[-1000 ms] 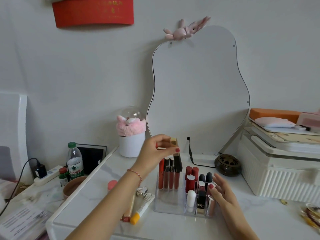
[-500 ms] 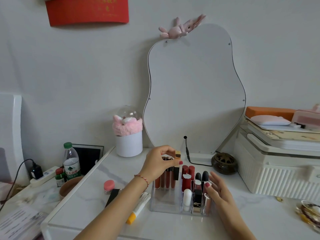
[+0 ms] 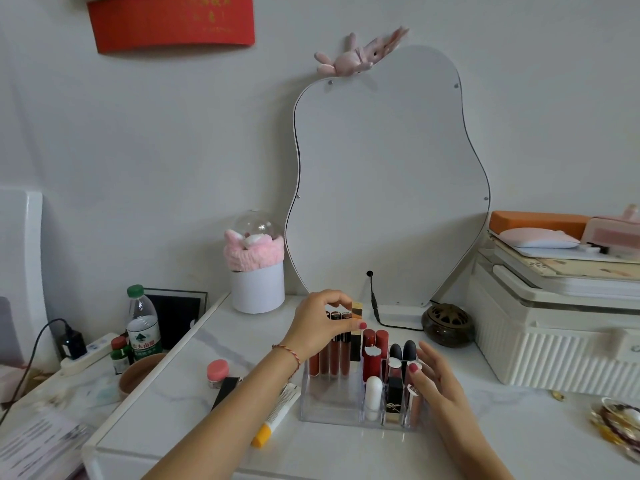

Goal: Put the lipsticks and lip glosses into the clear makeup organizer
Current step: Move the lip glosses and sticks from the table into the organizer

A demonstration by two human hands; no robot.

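Note:
A clear makeup organizer (image 3: pixel 329 407) stands on the white table in front of me. Its back row holds several red lip glosses (image 3: pixel 334 362); the right cells hold red, black and white lipsticks (image 3: pixel 374 358). My left hand (image 3: pixel 322 327) pinches a black lip gloss with a gold cap (image 3: pixel 356 310), standing upright at the right end of the gloss row, its lower part inside the organizer. My right hand (image 3: pixel 436 379) rests flat against the organizer's right side, fingers spread, holding nothing.
Left of the organizer lie a white tube with an orange cap (image 3: pixel 277 415), a black tube (image 3: pixel 225 391) and a small pink jar (image 3: pixel 218 372). A mirror (image 3: pixel 388 174) leans behind. A brown censer (image 3: pixel 446 323) and white storage box (image 3: pixel 554 334) stand right.
My left hand has lowered the gold-capped lip gloss down into the organizer's back row. The right hand has stayed against the organizer's side.

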